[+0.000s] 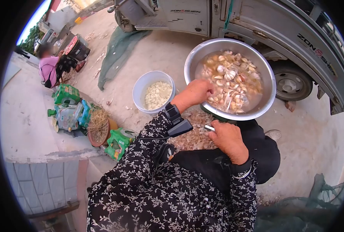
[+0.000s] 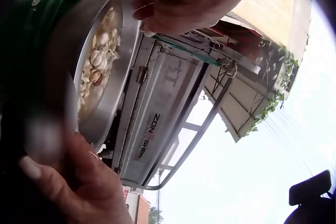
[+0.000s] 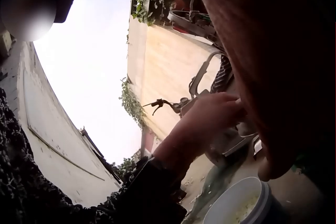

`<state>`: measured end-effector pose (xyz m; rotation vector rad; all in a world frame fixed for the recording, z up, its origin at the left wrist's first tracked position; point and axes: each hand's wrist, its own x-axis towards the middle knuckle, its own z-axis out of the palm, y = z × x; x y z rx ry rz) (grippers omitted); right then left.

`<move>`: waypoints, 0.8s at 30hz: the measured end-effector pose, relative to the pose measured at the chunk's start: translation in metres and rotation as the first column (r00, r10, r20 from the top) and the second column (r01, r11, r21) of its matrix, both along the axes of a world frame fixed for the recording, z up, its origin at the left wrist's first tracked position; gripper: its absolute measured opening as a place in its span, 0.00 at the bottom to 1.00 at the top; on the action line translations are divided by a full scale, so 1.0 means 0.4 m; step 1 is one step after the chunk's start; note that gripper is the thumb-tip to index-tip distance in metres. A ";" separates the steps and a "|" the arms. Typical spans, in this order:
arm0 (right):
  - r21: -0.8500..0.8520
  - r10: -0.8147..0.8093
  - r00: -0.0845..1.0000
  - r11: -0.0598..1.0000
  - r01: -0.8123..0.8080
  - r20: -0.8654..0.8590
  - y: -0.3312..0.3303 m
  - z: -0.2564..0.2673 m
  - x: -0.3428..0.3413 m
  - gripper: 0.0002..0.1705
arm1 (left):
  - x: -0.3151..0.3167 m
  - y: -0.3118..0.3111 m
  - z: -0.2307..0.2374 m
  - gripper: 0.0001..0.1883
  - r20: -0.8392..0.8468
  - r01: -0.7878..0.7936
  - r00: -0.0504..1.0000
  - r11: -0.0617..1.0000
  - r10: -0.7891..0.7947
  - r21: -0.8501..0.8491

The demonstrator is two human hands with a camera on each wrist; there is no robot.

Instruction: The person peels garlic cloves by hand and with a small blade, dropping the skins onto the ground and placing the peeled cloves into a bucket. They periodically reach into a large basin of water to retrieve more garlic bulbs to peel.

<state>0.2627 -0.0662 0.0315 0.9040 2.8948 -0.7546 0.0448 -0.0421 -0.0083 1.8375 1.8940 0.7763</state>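
Observation:
My left hand [image 1: 195, 94] is at the left rim of a wide metal basin [image 1: 270, 91], its fingers bent downward. I cannot tell whether anything is between its fingertips. Garlic bulbs and loose cloves [image 1: 234, 83] lie in brownish water in the basin. Closer to my lap, my right hand [image 1: 227, 140] grips a small knife [image 1: 209, 127]; only a short, pale, flat end shows past the thumb. The left wrist view has the left hand [image 2: 197, 1] above the basin rim and the right hand [image 2: 79, 187] below. Left of the basin stands a white bucket [image 1: 137, 91] holding peeled cloves [image 1: 157, 95].
Garlic skins [image 1: 195, 135] litter the ground under my hands. A grey cargo vehicle [image 1: 257, 19] with a wheel [image 1: 292, 82] stands behind the basin. To the left are green-wrapped packs [image 1: 65, 94] and a straw-filled pot [image 1: 98, 123]. A person in pink [image 1: 50, 67] sits farther back.

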 end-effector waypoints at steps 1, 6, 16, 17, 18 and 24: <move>-0.014 -0.014 1.000 1.000 0.014 0.005 0.002 0.000 0.002 0.14 | 0.012 0.025 -0.013 0.08 -0.170 0.076 0.981 0.992 -0.092 -0.097; 0.011 -0.063 0.998 0.998 0.063 -0.022 0.007 0.001 0.011 0.14 | 0.027 0.094 -0.063 0.11 -0.498 0.107 0.815 0.922 -0.296 -0.373; -0.100 -0.509 0.810 0.858 0.504 -0.292 0.035 0.031 0.015 0.18 | 0.001 -0.003 0.041 0.16 0.926 0.159 0.307 0.948 0.219 -0.277; -0.104 -0.515 0.799 0.854 0.510 -0.310 0.036 0.027 0.014 0.17 | 0.011 -0.022 0.053 0.17 0.952 0.167 0.207 0.951 0.224 -0.260; -0.109 -0.522 0.788 0.849 0.518 -0.326 0.035 0.025 0.013 0.17 | 0.022 -0.039 0.065 0.18 0.968 0.174 0.106 0.954 0.227 -0.242; -0.136 -0.422 0.830 0.906 0.401 -0.366 0.029 0.026 0.005 0.14 | 0.069 -0.104 0.100 0.17 0.972 0.131 0.167 0.973 0.167 -0.190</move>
